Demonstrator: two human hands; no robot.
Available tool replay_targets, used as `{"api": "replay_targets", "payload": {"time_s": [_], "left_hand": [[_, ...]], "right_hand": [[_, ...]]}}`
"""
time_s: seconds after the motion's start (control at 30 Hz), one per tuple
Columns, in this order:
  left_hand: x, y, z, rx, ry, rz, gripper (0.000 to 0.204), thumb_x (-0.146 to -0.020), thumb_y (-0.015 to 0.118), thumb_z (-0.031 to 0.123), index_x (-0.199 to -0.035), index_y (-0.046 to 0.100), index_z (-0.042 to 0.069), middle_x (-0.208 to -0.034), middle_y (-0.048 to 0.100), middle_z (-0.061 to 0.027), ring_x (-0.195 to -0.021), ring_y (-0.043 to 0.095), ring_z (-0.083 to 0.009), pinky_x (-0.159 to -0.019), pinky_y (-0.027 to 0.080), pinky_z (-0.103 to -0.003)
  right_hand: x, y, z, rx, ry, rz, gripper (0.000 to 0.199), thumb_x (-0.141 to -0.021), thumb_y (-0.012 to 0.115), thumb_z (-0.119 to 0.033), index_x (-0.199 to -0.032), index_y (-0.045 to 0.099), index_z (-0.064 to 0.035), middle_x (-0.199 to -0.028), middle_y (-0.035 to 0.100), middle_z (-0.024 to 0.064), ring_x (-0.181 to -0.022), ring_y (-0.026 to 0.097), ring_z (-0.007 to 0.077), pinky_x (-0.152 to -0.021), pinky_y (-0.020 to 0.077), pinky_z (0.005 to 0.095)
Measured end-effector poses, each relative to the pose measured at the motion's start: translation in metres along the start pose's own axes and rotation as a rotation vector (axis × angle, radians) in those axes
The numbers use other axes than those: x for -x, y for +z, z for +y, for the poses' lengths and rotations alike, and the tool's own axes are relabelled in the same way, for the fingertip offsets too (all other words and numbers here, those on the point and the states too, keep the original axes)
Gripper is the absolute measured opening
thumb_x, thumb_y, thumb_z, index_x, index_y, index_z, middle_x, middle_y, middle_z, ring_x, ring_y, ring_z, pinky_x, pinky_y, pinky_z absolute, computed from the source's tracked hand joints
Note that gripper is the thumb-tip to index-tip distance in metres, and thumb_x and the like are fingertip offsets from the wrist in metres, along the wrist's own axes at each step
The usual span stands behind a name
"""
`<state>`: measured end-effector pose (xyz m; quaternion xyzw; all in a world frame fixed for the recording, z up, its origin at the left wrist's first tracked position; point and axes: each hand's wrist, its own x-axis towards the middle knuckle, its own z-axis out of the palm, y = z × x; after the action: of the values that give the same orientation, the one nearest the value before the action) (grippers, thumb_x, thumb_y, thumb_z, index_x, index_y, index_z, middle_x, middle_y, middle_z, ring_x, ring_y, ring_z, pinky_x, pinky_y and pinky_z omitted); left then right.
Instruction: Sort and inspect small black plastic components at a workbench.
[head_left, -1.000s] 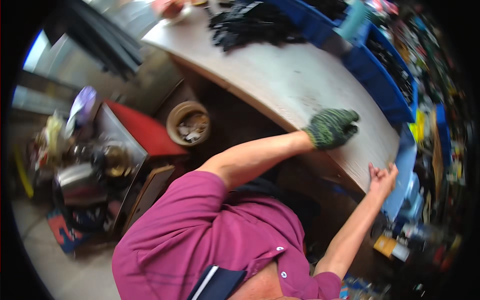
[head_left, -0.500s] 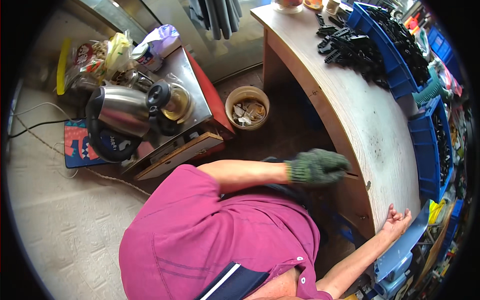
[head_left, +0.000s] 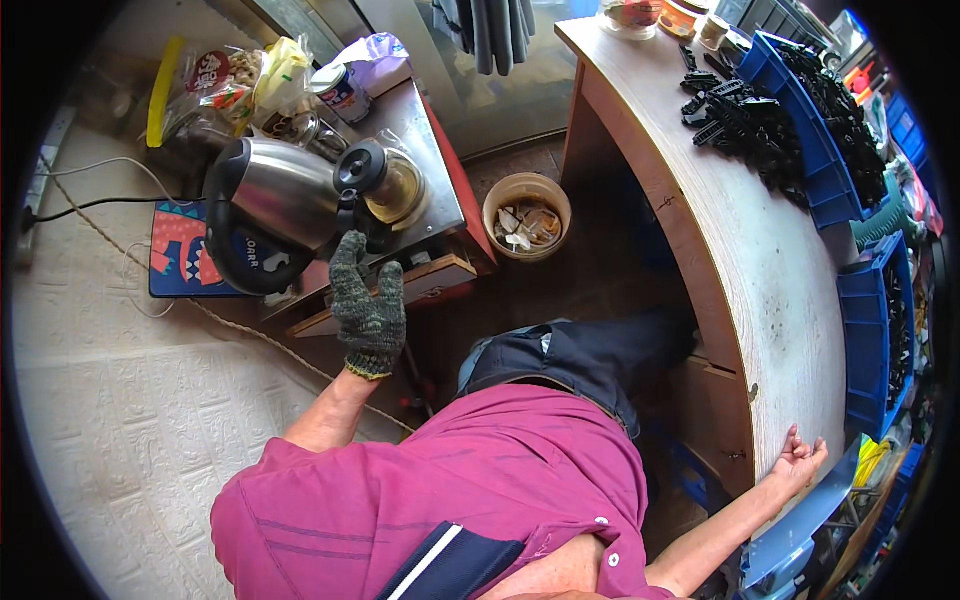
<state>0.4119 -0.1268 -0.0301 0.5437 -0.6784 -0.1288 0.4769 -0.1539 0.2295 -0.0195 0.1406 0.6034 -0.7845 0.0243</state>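
My left hand (head_left: 370, 310), in a dark green knit glove, reaches toward the low cabinet with its fingers apart. A fingertip is at the black handle of a glass teapot (head_left: 402, 195) with a black lid and amber liquid; whether it touches cannot be made out. Left of the teapot stands a steel electric kettle (head_left: 290, 190) with a black handle. My right hand (head_left: 797, 465) is bare and lies at the desk's (head_left: 790, 350) near end, palm up, fingers loosely bent and holding nothing.
A drawer front (head_left: 430, 278) juts from the steel-topped cabinet (head_left: 435, 150). A waste bucket (head_left: 490, 225) stands on the floor between cabinet and desk. Black plastic parts (head_left: 745, 125) are heaped beside blue bins (head_left: 865, 340). A rope (head_left: 270, 340) and cables lie at the left.
My left hand has swung from beside the desk edge leftward to the teapot, and its fingers have spread. My right hand stays in place on the desk. The view has shifted slightly.
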Motion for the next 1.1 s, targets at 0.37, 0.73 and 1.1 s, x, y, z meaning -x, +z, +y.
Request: {"api": "replay_targets", "payload": {"time_s": [0.37,0.73,1.1], "left_hand": [[-0.024,-0.003,-0.030,-0.162,-0.117,0.201,0.056,-0.089,0.071,0.013,-0.138,0.047,0.000,-0.125,0.060,-0.0162,-0.113,0.059,-0.0252,-0.101,0.045,-0.037],[-0.058,-0.017,-0.046,0.222,-0.313,-0.321,0.020,-0.087,0.073,0.013,-0.102,0.067,0.002,-0.090,0.068,-0.0025,-0.081,0.061,-0.0098,-0.077,0.050,-0.029],[-0.029,0.010,-0.015,0.449,-0.238,-0.249,0.019,-0.086,0.073,0.002,-0.103,0.066,0.002,-0.089,0.068,-0.0023,-0.079,0.064,-0.0110,-0.074,0.053,-0.028]], "right_hand": [[0.003,-0.005,0.003,-0.066,0.001,-0.047,0.025,-0.089,0.063,-0.013,-0.102,0.055,0.0075,-0.049,0.040,0.0092,-0.050,0.054,0.0232,-0.086,0.0594,0.0536],[-0.008,-0.016,0.005,-0.087,-0.013,-0.069,0.024,-0.089,0.062,-0.011,-0.102,0.056,0.0084,-0.047,0.043,0.0111,-0.049,0.057,0.0248,-0.084,0.0603,0.0538],[0.012,-0.002,0.004,-0.055,-0.037,-0.032,0.023,-0.090,0.061,-0.014,-0.099,0.054,0.0059,-0.046,0.039,0.0072,-0.050,0.053,0.0227,-0.088,0.0590,0.0535]]}}
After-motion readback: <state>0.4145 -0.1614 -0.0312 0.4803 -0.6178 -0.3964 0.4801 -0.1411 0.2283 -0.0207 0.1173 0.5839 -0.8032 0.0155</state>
